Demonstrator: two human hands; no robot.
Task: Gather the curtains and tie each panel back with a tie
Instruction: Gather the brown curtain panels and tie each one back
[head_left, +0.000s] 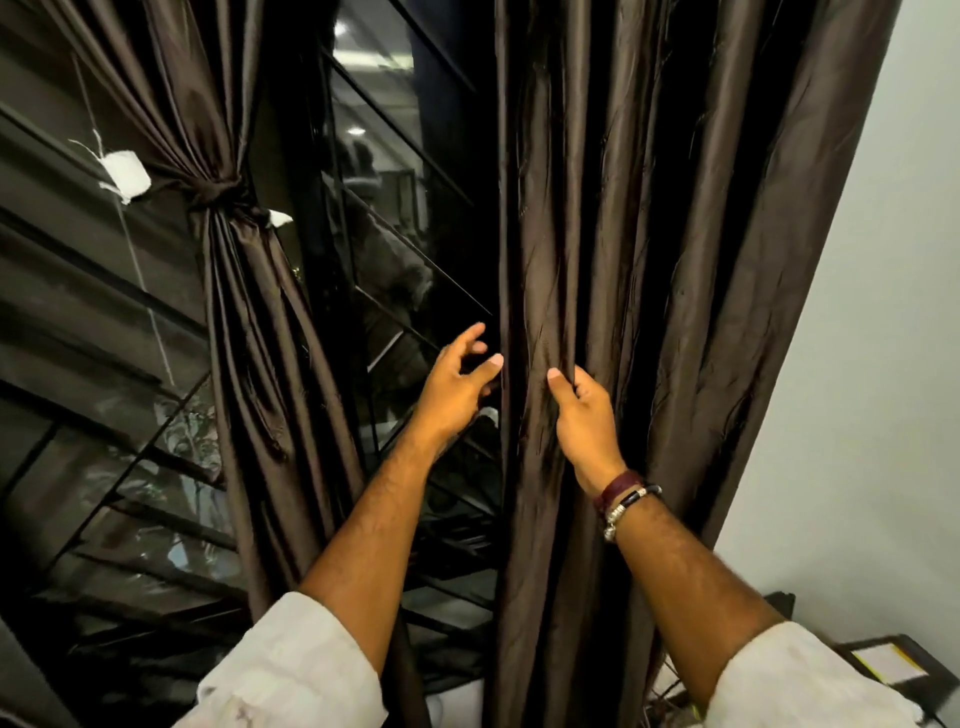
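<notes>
Dark window glass fills the background, with a pale wall at far right. On the left, one brown curtain panel hangs vertically, cinched at its waist by a knotted tie. Beside it, the left hand reaches with fingers spread, just at the loose panel's edge. Further right, the right hand is clenched on a fold of the untied panel, which hangs straight down.
</notes>
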